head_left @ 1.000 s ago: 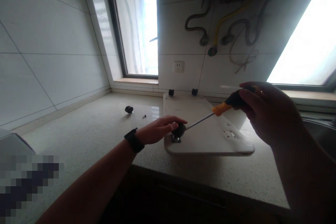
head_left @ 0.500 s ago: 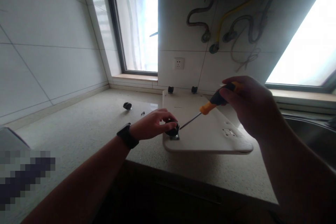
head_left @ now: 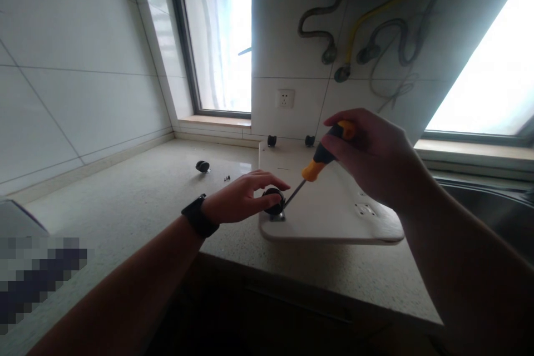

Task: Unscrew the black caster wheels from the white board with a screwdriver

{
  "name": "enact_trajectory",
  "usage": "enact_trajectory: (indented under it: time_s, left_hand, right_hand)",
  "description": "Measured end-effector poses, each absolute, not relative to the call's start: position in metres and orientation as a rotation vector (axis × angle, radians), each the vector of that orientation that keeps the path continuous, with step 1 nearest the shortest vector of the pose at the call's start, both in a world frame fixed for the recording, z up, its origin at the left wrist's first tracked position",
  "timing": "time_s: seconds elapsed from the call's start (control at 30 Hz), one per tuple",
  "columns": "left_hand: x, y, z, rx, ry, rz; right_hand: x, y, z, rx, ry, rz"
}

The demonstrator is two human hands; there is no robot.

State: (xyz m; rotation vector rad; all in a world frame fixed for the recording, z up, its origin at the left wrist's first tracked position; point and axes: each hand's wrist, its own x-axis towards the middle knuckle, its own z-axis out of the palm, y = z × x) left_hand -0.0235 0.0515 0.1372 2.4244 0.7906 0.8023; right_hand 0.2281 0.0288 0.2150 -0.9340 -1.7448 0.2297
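Note:
A black caster wheel (head_left: 273, 202) on a metal plate sits at the near left corner of a white board (head_left: 321, 217). Thumb and fingers of my left hand (head_left: 246, 197) are around that caster. In my right hand (head_left: 367, 158) is a screwdriver (head_left: 319, 158) with a black and orange handle, tilted down to the left. Its tip reaches the caster's plate; the exact contact point is too small to make out. Two more casters stand at the board's far edge, one of them at the left (head_left: 272, 141). Screw holes (head_left: 365, 209) show at the near right corner.
A loose caster (head_left: 202, 166) and several small screws (head_left: 227, 178) lie on the speckled countertop (head_left: 167, 200) left of the board. At the right is a metal sink (head_left: 492, 206). A wall socket (head_left: 285, 98) and hoses (head_left: 317, 22) are on the tiled wall behind.
My right hand has swung the screwdriver left and more upright, its tip moving down to the caster's plate. My left hand stays at the caster, which has turned slightly.

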Motion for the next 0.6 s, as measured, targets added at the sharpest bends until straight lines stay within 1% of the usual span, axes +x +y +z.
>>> enact_trajectory:
  time_s: [0.2, 0.6]
  left_hand:
    - [-0.011, 0.042, 0.138, 2.265, 0.73, 0.912]
    - [-0.003, 0.04, 0.133, 2.421, 0.744, 0.933]
  right_hand:
    - [0.227, 0.026, 0.216, -0.939, -1.745, 0.249]
    - [0.218, 0.022, 0.223, -0.911, -1.795, 0.263]
